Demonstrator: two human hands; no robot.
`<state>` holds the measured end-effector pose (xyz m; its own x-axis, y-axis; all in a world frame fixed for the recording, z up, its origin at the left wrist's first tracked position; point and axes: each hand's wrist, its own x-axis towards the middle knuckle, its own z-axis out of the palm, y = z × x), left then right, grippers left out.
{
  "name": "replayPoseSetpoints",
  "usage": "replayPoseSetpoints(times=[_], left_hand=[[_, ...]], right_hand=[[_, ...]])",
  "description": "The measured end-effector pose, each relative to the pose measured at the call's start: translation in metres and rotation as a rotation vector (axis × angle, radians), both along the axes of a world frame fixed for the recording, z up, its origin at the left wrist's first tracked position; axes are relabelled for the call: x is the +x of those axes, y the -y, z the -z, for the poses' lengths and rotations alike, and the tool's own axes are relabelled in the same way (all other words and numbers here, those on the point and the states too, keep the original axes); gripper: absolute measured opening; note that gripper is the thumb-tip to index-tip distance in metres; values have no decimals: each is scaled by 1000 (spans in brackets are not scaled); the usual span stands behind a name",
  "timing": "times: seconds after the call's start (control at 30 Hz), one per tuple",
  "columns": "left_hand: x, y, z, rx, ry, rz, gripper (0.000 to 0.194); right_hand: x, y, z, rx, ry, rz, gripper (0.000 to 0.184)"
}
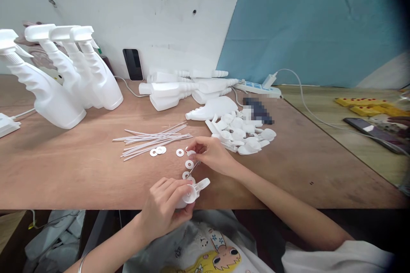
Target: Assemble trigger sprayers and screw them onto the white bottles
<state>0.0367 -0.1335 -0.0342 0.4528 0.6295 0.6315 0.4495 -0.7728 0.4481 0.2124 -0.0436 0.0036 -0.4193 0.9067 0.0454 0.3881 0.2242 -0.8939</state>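
My left hand (171, 200) is closed around a white spray trigger head (189, 195), its round open underside facing up and its lever pointing right, at the table's front edge. My right hand (209, 153) is just beyond it, with thumb and index finger pinched at a flat white washer (191, 152). A thin metal tool (194, 169), perhaps tweezers, slants from below that hand toward the trigger head; its upper end is hidden. Several loose washers (180, 152) lie around the fingers. Left of them is a loose bundle of thin white tubes (153, 138).
A pile of trigger heads (238, 132) lies behind my right hand, near empty white bottles (173, 91). Assembled spray bottles (99, 72) stand at the left. A phone (133, 65) leans on the wall. A power strip (259, 89) and cable lie at the back right.
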Motion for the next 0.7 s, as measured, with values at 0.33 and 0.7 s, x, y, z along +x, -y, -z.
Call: replayPoseSetpoints(times=[0.33, 0.7], left_hand=[[-1, 3, 14, -4, 114, -96, 38], [-2, 5, 25, -105, 155, -86, 43]], right_hand=[[-2, 54, -26, -302, -386, -61, 17], [-6, 60, -13, 433, -1, -179, 7]])
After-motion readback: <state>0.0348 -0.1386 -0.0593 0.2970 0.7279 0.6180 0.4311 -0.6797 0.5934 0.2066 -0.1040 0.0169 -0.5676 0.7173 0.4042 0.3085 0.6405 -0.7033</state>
